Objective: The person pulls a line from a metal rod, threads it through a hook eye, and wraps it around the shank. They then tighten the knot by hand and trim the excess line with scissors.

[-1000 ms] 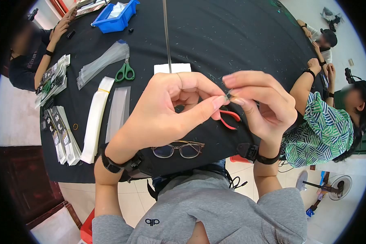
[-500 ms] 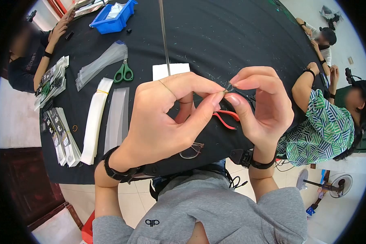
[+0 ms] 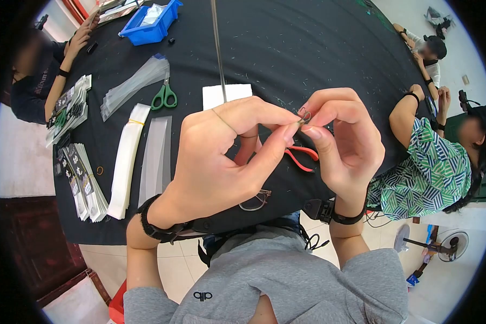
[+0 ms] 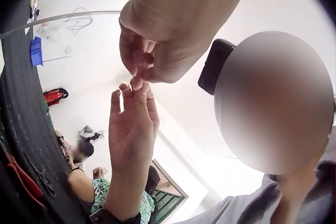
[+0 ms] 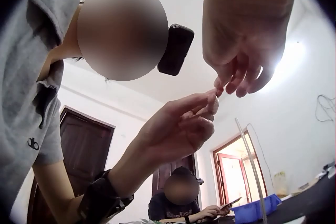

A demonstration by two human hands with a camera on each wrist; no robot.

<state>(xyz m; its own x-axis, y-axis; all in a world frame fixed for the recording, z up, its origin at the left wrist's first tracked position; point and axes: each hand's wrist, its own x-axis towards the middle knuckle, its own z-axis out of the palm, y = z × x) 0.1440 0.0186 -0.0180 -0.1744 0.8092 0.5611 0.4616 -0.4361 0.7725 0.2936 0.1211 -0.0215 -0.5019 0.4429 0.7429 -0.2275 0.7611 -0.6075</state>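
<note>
In front of the chest, my left hand [image 3: 216, 154] pinches a tiny dark fishing hook [image 3: 306, 114] between thumb and index finger. A thin greenish thread [image 3: 224, 120] runs across the back of that hand toward the pinch. The right hand [image 3: 353, 143] meets it from the other side, thumb and index fingertips closed at the hook, other fingers curved. Both wrist views show the fingertips together, with the hook largely hidden. Beneath the hands lie red-handled pliers [image 3: 303, 159], their far part covered. Glasses [image 3: 259, 201] lie near the table edge, partly behind the left hand.
A clear thin rod [image 3: 218, 48] rises by a white pad [image 3: 213, 96]. Left on the black cloth [image 3: 286, 43] are green scissors [image 3: 164, 99], clear sleeves [image 3: 132, 86], white strips [image 3: 128, 162] and printed packets [image 3: 86, 181]. A blue bin [image 3: 151, 29] stands farther back. Other people sit around the table.
The hands tilted and shifted slightly, and the left hand now covers more of the glasses. The right fingertips spread around the hook, then drew in close to the left fingertips again.
</note>
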